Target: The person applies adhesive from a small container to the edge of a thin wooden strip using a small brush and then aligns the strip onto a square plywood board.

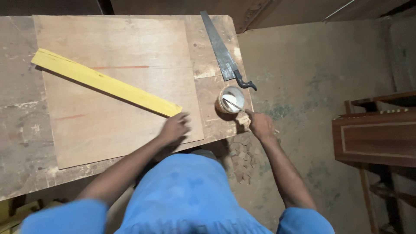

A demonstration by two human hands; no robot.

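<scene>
**Hands at the bench edge: stick in the tin, palm on the plywood**

A worn wooden bench (pixel 17 143) is seen from above. The right hand (pixel 260 125) is held at the bench's near right corner, its fingers (pixel 250 113) closed on the lower end of a thin pale stick (pixel 232 103). The stick's long axis runs up and to the left from the fingers, and its far end rests in a small round tin of white paste (pixel 230 99), which stands just beyond the hand, close to the bench's right edge. The left hand (pixel 174 128) is blurred; it lies near the right edge of a large square plywood sheet (pixel 117 117), fingers loosely spread, gripping nothing, just below the near end of a long yellow wooden strip (pixel 106 82) laid diagonally across the sheet. The tin is nearer the right hand. A dark handsaw (pixel 222 51) lies beyond the tin.
</scene>
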